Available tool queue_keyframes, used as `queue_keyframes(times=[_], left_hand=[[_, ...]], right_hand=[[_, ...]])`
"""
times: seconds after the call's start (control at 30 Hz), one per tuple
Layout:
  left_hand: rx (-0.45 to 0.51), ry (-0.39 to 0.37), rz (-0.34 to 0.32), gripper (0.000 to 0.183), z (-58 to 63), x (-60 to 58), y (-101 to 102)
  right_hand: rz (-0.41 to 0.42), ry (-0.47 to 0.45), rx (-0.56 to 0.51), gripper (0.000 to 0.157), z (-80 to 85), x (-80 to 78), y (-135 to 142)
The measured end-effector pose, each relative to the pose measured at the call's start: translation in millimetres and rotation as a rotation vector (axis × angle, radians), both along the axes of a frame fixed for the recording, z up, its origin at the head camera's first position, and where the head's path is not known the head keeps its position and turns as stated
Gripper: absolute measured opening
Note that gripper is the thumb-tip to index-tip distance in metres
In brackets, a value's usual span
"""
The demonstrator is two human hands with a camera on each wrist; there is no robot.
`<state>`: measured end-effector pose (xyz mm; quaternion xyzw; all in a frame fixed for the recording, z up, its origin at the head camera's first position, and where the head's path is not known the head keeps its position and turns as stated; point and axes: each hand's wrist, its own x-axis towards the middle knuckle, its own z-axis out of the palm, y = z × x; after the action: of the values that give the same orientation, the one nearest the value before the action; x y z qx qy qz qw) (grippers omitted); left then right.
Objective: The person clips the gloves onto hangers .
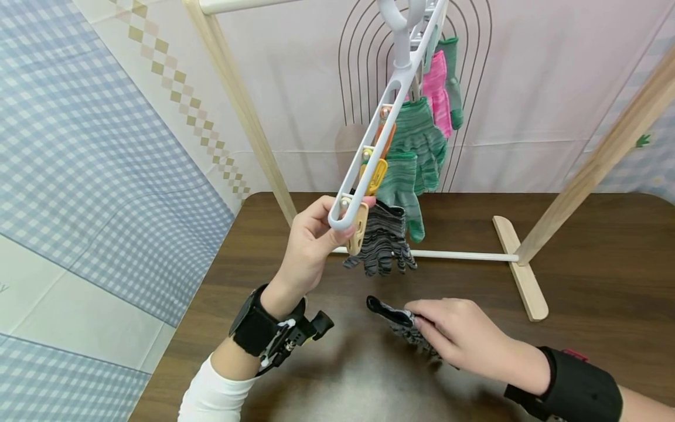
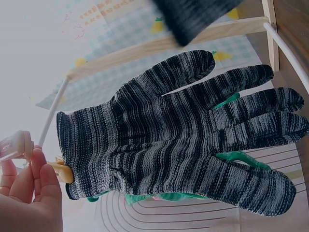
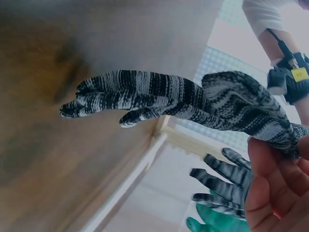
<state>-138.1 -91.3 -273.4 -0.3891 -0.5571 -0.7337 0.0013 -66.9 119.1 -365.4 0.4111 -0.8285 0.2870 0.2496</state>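
Note:
My left hand (image 1: 308, 246) pinches a beige clothespin (image 1: 358, 230) at the near end of a white clip hanger (image 1: 405, 71). Just behind it, a yellow clothespin (image 1: 377, 176) grips the cuff of a black-and-grey striped knit glove (image 1: 381, 237), which hangs fingers down. Lower and to the right, my right hand (image 1: 459, 334) holds a second striped glove (image 3: 193, 96) by its cuff. In the right wrist view that glove's fingers trail away from the hand. Its dark cuff edge points toward the hanger in the head view.
Green gloves (image 1: 419, 132) and a pink glove (image 1: 436, 91) hang farther along the hanger, near an orange clothespin (image 1: 387, 140). A wooden rack (image 1: 596, 158) with a white lower bar (image 1: 464, 255) stands on the brown table (image 1: 590, 281). Checked cloth (image 1: 105, 146) covers the left side.

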Motion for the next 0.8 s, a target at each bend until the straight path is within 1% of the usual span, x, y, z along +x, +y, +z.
queue_keyframes(times=[0.2, 0.33, 0.47, 0.63, 0.8], left_hand=[[-0.013, -0.017, 0.009, 0.018, -0.4, 0.7, 0], [-0.017, -0.009, 0.016, 0.020, -0.2, 0.7, 0], [-0.017, 0.000, 0.020, 0.020, -0.2, 0.7, 1], [-0.016, -0.022, 0.019, 0.020, -0.3, 2.0, 1], [-0.010, -0.046, 0.013, 0.022, 0.1, 3.1, 2]], right_hand=[[-0.023, 0.029, -0.031, 0.015, 10.9, -3.7, -1], [-0.041, 0.037, -0.033, 0.014, 15.3, -5.7, -1], [-0.054, 0.021, -0.048, 0.014, 18.3, -7.2, 0], [-0.065, 0.009, -0.099, 0.016, 22.3, -8.1, -2], [-0.081, -0.046, -0.150, 0.022, 27.4, -9.0, -5]])
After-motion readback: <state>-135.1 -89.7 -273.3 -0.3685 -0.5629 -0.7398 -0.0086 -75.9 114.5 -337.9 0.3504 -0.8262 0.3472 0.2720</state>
